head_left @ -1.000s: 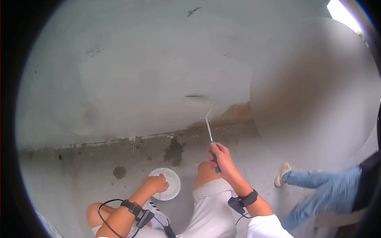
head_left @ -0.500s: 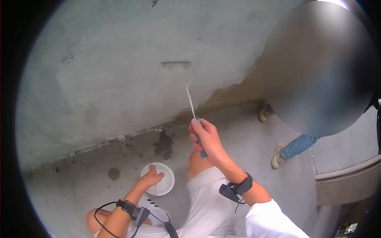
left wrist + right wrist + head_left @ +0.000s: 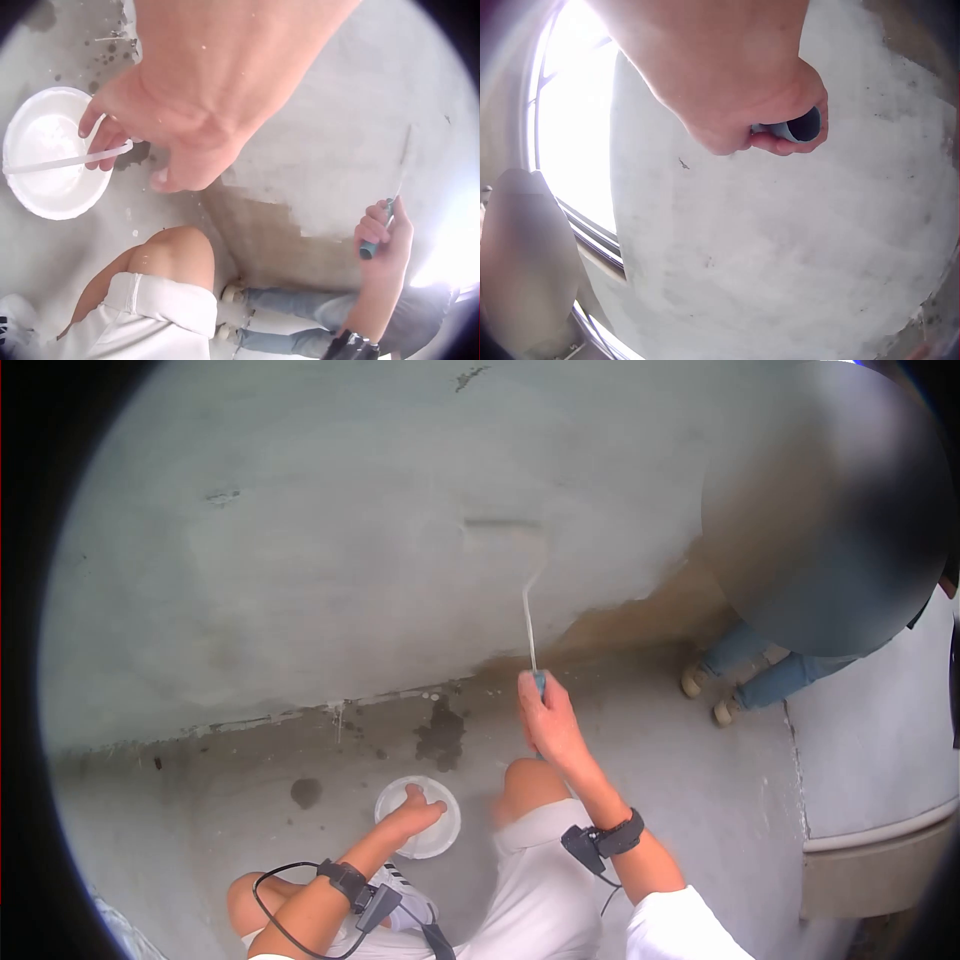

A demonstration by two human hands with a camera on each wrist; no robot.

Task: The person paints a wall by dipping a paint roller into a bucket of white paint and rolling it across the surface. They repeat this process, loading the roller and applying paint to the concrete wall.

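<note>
My right hand (image 3: 553, 722) grips the teal handle (image 3: 367, 250) of a paint roller (image 3: 529, 625). The roller's pale sleeve lies against the grey-white painted wall and nearly blends into it; a dark line marks its upper edge. In the right wrist view, curled fingers wrap the handle, whose hollow end (image 3: 805, 125) faces the camera. Low on my left is a white bucket (image 3: 56, 214) holding white paint. Fingers of my left hand (image 3: 415, 816) hook round its white plastic bail handle (image 3: 52, 164), while the thumb stands away from them.
Brown unpainted wall (image 3: 650, 610) borders the pale coat at right. Wet dark spots (image 3: 440, 735) mark the grey floor by the wall's foot. Another person in blue jeans (image 3: 775, 678) stands at right, upper body blurred. My bare knee (image 3: 532, 785) is between bucket and right arm.
The roller has moved up the wall with my right hand. My left thumb has spread from the fingers at the bucket handle. The other person's legs have shifted, and the head view has swung.
</note>
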